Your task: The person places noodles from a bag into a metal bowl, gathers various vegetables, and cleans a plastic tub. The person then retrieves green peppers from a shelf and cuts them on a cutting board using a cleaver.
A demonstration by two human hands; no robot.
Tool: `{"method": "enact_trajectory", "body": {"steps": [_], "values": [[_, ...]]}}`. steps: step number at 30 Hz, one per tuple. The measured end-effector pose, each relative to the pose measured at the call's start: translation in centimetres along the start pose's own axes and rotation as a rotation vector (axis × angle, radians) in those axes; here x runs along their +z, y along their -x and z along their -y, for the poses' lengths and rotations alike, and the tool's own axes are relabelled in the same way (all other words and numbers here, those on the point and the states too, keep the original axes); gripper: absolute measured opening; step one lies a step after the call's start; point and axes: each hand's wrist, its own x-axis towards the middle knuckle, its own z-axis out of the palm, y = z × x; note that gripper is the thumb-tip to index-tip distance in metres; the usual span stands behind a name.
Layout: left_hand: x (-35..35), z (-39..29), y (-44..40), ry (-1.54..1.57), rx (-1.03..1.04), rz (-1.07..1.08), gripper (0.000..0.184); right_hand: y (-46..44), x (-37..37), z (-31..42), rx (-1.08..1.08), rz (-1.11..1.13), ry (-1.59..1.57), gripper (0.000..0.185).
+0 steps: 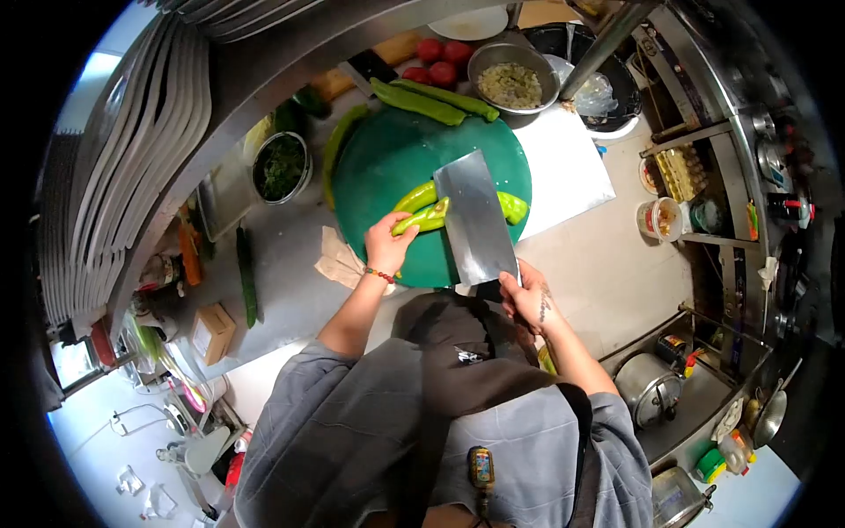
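On the round green cutting board [387, 150], my left hand [389, 245] is closed around a cut piece of green pepper [427, 219]. Another green pepper piece [416, 197] lies just beyond it. My right hand [525, 300] grips a broad cleaver [476, 216] by its handle. The blade stands over the board, beside the held piece, and hides part of what is behind it. To the right of the blade shows more green pepper [512, 208]. Long whole green peppers [417, 102] rest along the far edge of the board, and one more [341, 145] curves along its left edge.
Several tomatoes [444, 60] and a metal bowl of chopped pale pieces [513, 79] stand behind the board. At left are a bowl of chopped greens [282, 167], a cucumber [246, 277] and a small cardboard box [212, 333]. Stacked plates [158, 132] fill the upper left shelf.
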Motion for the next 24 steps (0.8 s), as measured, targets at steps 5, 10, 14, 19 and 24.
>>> {"method": "enact_trajectory", "body": {"steps": [5, 10, 14, 19, 24], "values": [[0.2, 0.6, -0.6, -0.089, 0.005, -0.053, 0.028, 1.7, -3.3, 0.8, 0.033, 0.081, 0.186, 0.019], [0.2, -1.2, -0.3, -0.232, -0.002, -0.023, 0.028, 2.8, -4.9, 3.0, 0.097, 0.126, 0.310, 0.019], [0.6, 0.5, -0.9, -0.449, 0.193, -0.005, 0.029, 2.9, -6.8, 3.1, 0.021, 0.118, 0.471, 0.020], [1.8, -1.9, -2.2, -0.608, 0.570, -0.015, 0.034, 2.8, -6.9, 3.7, -0.031, 0.094, 0.515, 0.020], [3.9, -1.5, -4.6, -0.491, 0.347, 0.235, 0.032, 3.0, -8.1, 4.1, -0.097, 0.055, 0.592, 0.020]]}}
